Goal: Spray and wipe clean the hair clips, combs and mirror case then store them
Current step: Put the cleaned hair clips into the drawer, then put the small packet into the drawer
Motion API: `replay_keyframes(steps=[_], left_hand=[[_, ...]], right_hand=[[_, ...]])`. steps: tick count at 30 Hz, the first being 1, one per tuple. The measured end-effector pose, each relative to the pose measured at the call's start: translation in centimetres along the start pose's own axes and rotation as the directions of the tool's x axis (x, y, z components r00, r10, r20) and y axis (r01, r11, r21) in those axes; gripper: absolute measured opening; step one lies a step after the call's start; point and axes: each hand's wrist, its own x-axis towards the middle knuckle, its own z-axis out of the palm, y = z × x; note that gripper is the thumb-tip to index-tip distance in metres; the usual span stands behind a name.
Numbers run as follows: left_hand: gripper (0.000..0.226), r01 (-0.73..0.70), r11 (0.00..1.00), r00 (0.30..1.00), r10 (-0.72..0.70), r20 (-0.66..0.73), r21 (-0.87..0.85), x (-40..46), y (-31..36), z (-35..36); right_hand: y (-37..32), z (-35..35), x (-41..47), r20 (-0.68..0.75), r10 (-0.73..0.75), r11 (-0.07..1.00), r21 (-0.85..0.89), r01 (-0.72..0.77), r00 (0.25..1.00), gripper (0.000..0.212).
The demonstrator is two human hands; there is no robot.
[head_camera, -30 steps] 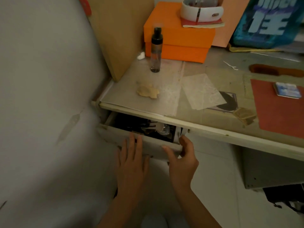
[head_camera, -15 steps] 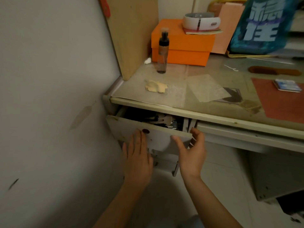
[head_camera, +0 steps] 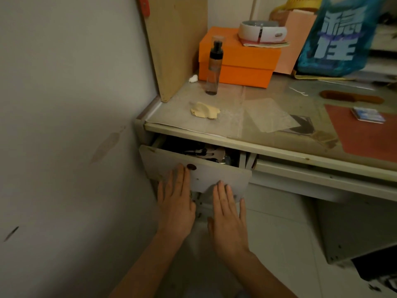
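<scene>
Dim corner by a pale wall, and we are at the tail end of the job. Our drawer under the counter stands partly open, with dark clips and a silvery piece showing inside, so the storing looks largely done. Our left hand and right hand lie flat on its front panel, fingers straight, gripping nothing. Shutting the drawer seems all that remains there. Further out, the spray bottle and crumpled yellow cloth rest on the counter, while a brown comb lies well apart, possibly not yet stored.
</scene>
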Motion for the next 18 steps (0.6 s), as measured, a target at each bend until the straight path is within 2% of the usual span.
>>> replay_keyframes(steps=[5, 11, 18], left_hand=[[0.083, -0.045, 0.998, 0.997, 0.042, -0.058, -0.037, 1.4, -0.5, 1.1], [0.074, -0.061, 0.998, 0.994, 0.060, -0.089, -0.013, 2.9, -0.9, 2.9], [0.073, -0.119, 0.993, 0.984, 0.121, -0.127, 0.026, 5.0, -1.8, 4.0]], right_hand=[[0.2, 0.4, 1.3, 0.003, 0.061, 0.998, -0.007, -0.061, 0.998, 0.083], [0.6, 1.4, 3.4, 0.004, 0.102, 0.995, -0.007, -0.101, 0.995, 0.090], [1.4, 1.6, 6.6, -0.007, 0.120, 0.993, -0.012, -0.120, 0.993, 0.095]])
